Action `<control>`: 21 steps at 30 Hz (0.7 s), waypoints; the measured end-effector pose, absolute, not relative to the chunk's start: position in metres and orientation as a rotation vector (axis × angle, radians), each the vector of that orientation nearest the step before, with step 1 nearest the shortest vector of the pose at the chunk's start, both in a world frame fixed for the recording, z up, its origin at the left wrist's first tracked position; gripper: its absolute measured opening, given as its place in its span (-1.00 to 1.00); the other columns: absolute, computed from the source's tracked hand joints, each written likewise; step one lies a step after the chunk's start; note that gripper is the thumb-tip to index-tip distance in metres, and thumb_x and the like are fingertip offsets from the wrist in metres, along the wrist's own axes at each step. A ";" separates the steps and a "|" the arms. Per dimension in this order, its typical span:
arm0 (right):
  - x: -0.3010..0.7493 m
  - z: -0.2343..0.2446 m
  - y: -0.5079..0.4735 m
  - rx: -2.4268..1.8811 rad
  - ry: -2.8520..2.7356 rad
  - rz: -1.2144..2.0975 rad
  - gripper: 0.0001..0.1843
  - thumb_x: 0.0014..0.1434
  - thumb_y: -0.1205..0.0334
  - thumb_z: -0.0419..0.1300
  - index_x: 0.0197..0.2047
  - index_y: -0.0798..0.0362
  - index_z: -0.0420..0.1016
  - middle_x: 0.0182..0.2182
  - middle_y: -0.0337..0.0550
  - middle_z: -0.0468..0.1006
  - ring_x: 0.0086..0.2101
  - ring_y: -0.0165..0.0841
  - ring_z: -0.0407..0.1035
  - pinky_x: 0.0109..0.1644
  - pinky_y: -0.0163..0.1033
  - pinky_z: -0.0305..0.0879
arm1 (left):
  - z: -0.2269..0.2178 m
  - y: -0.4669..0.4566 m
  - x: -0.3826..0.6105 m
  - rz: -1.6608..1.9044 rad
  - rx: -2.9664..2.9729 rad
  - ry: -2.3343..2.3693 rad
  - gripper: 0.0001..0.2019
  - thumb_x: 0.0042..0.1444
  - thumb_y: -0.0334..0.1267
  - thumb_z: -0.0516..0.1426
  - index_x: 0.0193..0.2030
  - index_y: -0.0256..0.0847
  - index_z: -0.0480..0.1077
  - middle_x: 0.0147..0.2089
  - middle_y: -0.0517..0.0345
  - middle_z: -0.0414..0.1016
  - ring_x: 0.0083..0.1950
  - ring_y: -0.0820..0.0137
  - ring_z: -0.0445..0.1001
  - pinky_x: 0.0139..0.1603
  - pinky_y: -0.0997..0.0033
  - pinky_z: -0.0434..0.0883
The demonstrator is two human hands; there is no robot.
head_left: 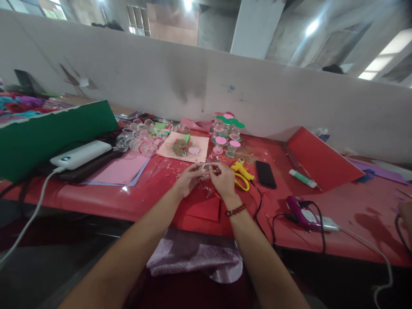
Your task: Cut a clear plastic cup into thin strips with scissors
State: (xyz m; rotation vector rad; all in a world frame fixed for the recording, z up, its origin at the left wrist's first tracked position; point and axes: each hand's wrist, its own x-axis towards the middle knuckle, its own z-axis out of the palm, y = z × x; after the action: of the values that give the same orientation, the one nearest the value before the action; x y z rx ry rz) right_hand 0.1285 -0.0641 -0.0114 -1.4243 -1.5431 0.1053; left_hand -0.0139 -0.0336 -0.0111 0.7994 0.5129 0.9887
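Close above the red table, a small clear plastic cup [205, 168] is held between my two hands, largely hidden by the fingers. My left hand [189, 178] is closed round its left side. From the right, my right hand [223, 178] pinches at its rim; whether a thin piece also sits in those fingers is too small to tell. Just right of my right hand lie a yellow glue gun [242, 168] and yellow-handled scissors [241, 182]. Beyond the hands stand stacked clear cups with pink and green paper discs [220, 140]. A stained peach paper sheet [165, 148] bears a pink disc [194, 150].
Many clear cups [141, 139] are heaped back left, near pink paper sheets [112, 169] and a white power bank [80, 154]. Right are a phone [266, 174], a glue stick [302, 178], a red board [322, 161] and a purple power strip [304, 213] with cords. Another person's hand [406, 216] shows far right.
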 end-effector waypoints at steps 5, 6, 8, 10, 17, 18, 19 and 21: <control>0.128 -0.013 -0.064 -1.507 -1.586 0.013 -0.77 0.23 0.20 0.09 -0.20 0.04 0.57 -0.27 -0.14 0.61 -0.32 -0.38 0.45 -0.16 -0.31 0.30 | -0.015 -0.031 -0.013 0.991 0.827 0.539 -0.70 -0.22 -0.37 0.37 -0.29 -0.28 0.46 -0.28 0.14 0.53 -0.33 0.48 0.49 -0.21 0.44 0.41; 0.128 -0.013 -0.064 -1.509 -1.604 0.002 -0.77 0.23 0.22 0.08 -0.20 0.04 0.57 -0.26 -0.14 0.61 -0.30 -0.37 0.45 -0.14 -0.32 0.29 | -0.016 -0.031 -0.012 0.993 0.834 0.546 -0.69 -0.23 -0.36 0.37 -0.29 -0.28 0.45 -0.30 0.14 0.53 -0.34 0.48 0.49 -0.24 0.44 0.41; 0.128 -0.014 -0.063 -1.525 -1.629 -0.025 -0.77 0.24 0.25 0.08 -0.19 0.03 0.57 -0.24 -0.15 0.62 -0.28 -0.38 0.46 -0.14 -0.33 0.28 | -0.016 -0.031 -0.012 0.995 0.855 0.565 -0.67 -0.23 -0.33 0.38 -0.28 -0.29 0.45 -0.33 0.15 0.52 -0.37 0.48 0.48 -0.29 0.46 0.39; 0.128 -0.015 -0.064 -1.573 -1.649 -0.057 -0.79 0.24 0.25 0.09 -0.19 0.02 0.56 -0.25 -0.16 0.62 -0.28 -0.38 0.46 -0.16 -0.34 0.26 | -0.014 -0.033 -0.012 0.992 0.881 0.588 -0.67 -0.23 -0.31 0.39 -0.30 -0.30 0.44 -0.37 0.16 0.51 -0.40 0.50 0.47 -0.33 0.48 0.36; 0.128 -0.018 -0.065 -1.764 -1.720 -0.216 -0.85 0.22 0.22 0.12 -0.25 0.01 0.53 -0.34 -0.16 0.59 -0.33 -0.36 0.44 -0.30 -0.33 0.14 | -0.013 -0.036 -0.011 0.980 0.971 0.617 -0.64 -0.23 -0.25 0.39 -0.28 -0.30 0.43 -0.39 0.18 0.50 -0.42 0.50 0.45 -0.39 0.50 0.34; 0.128 -0.018 -0.065 -1.778 -1.732 -0.227 -0.86 0.21 0.23 0.13 -0.25 0.00 0.52 -0.34 -0.17 0.59 -0.34 -0.36 0.44 -0.32 -0.33 0.12 | -0.013 -0.036 -0.010 0.982 0.979 0.619 -0.64 -0.23 -0.25 0.39 -0.28 -0.30 0.43 -0.38 0.18 0.50 -0.42 0.50 0.44 -0.38 0.50 0.34; 0.127 -0.018 -0.065 -1.791 -1.740 -0.235 -0.88 0.20 0.24 0.14 -0.26 0.00 0.51 -0.34 -0.18 0.59 -0.35 -0.36 0.43 -0.33 -0.32 0.11 | -0.014 -0.036 -0.010 0.984 0.985 0.623 -0.64 -0.23 -0.24 0.39 -0.28 -0.30 0.43 -0.38 0.18 0.50 -0.42 0.50 0.44 -0.38 0.50 0.34; 0.127 -0.018 -0.066 -1.814 -1.740 -0.243 -0.90 0.19 0.24 0.15 -0.27 -0.01 0.51 -0.34 -0.19 0.59 -0.35 -0.35 0.43 -0.34 -0.31 0.09 | -0.014 -0.036 -0.010 0.982 0.992 0.636 -0.64 -0.23 -0.23 0.39 -0.27 -0.29 0.43 -0.38 0.18 0.49 -0.42 0.50 0.44 -0.39 0.49 0.34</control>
State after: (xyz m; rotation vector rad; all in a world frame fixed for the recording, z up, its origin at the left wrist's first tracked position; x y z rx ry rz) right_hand 0.1268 -0.0656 -0.0183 -1.8142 -1.7400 -0.2431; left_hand -0.0098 -0.0363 -0.0144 0.9924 0.6359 0.9824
